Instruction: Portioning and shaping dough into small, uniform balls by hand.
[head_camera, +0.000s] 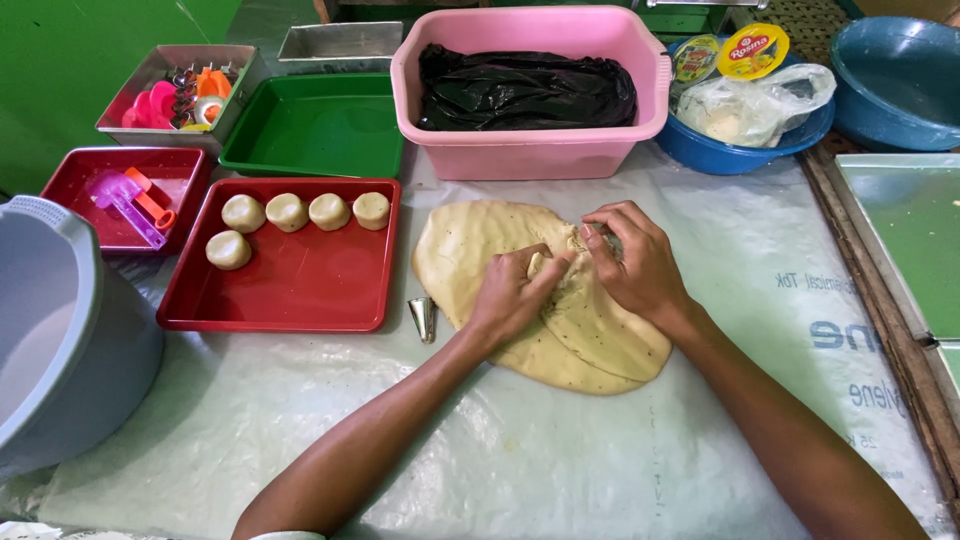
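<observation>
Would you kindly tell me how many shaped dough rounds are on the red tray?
5: four dough rounds sit in a row along the far edge of the red tray, one just below the row's left end. None seem hidden.

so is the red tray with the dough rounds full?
No: the red tray holds only five dough rounds along its far-left part, with most of its floor bare.

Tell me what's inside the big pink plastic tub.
The big pink plastic tub holds a crumpled black plastic bag that fills most of the inside. Whatever lies in or beneath the bag is covered, and so is the tub's floor.
</observation>
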